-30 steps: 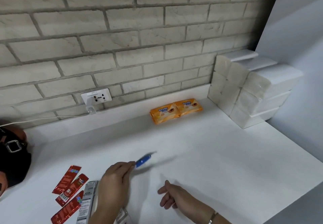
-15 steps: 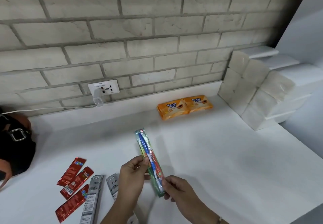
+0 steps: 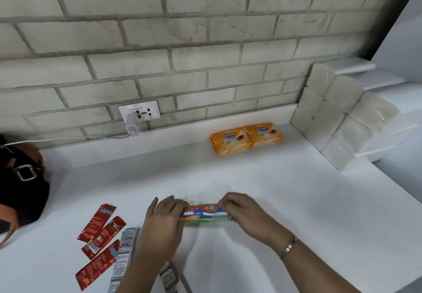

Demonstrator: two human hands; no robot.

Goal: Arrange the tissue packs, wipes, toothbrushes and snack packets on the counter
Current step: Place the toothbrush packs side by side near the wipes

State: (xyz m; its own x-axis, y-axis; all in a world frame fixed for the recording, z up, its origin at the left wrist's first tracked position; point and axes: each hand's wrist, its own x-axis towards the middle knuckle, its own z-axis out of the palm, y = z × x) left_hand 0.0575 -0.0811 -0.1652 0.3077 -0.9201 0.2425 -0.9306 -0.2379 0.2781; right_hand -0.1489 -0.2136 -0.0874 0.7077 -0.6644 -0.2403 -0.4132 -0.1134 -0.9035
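A packaged toothbrush [image 3: 202,215] with green, red and blue colours lies crosswise just above the white counter [image 3: 274,201]. My left hand [image 3: 163,219] grips its left end and my right hand [image 3: 242,210] grips its right end. Two more toothbrush packs lie face down: one grey [image 3: 123,254] left of my left forearm, another [image 3: 169,276] partly under it. Three red snack packets [image 3: 100,235] lie at the front left. Two orange wipes packs [image 3: 246,137] sit side by side near the wall. White tissue packs [image 3: 338,119] are stacked in the right corner.
A brick wall runs along the back with a socket [image 3: 139,110] and a plugged-in white charger with its cable [image 3: 68,138]. A black bag with a metal buckle [image 3: 20,185] sits at the left edge. The counter's front edge falls away at the right.
The toothbrush pack has turned from pointing away from me to lying crosswise. Both hands now hold its ends, and it sits lower, close to the counter.
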